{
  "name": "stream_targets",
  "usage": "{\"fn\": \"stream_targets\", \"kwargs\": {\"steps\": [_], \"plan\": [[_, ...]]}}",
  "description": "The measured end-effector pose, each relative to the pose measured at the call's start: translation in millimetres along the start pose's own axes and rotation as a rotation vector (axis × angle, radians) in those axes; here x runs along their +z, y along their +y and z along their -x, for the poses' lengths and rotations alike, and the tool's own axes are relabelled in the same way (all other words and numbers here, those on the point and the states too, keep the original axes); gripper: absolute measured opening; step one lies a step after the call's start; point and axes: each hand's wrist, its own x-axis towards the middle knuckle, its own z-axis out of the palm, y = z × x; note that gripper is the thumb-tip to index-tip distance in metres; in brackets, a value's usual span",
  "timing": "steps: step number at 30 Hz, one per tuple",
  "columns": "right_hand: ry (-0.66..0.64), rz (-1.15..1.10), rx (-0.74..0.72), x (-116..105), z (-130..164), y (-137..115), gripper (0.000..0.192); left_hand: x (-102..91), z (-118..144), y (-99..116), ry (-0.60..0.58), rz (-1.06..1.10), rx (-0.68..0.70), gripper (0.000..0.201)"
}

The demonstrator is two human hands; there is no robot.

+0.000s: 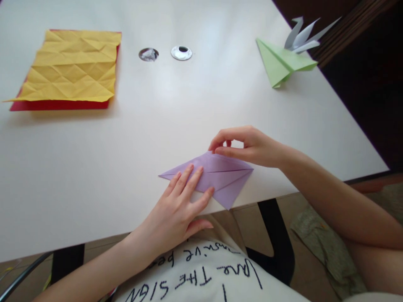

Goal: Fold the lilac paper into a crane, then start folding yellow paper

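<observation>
So, purple paper (pixel 225 178): folded, lying on the desk (pixel 132 138) just below the middle of the frame, a narrow tip aimed left, another tip right, and a flap pointing down near the front edge.
Left hand (pixel 181 207): from the lower left, palm down, fingers spread apart, fingertips on the paper.
Right hand (pixel 242 144): from the right, thumb and forefinger close together at the paper's upper edge; whether they pinch it, I cannot tell.
Round discs: two, top centre, apart; the left disc (pixel 148 54) silvery, the right disc (pixel 181 53) with a black oval.
Yellow sheet (pixel 74 67): upper left, heavily creased, atop a red sheet (pixel 69 105).
Green folded paper (pixel 280 63): upper right, overlapped in view by a white paper crane (pixel 297 42).
Shirt (pixel 195 277): bottom centre, pale with dark lettering.
</observation>
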Motion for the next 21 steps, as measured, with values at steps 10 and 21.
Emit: {"fn": "stream_targets", "kwargs": {"steps": [10,21], "plan": [[-0.005,0.197,0.116,33,43,-6,0.019,0.7,23,3,0.012,-0.067,0.006,0.056],[-0.068,0.321,0.167,35,35,-10,0.018,3.1,24,4,0.025,-0.098,0.006,0.059]]}}
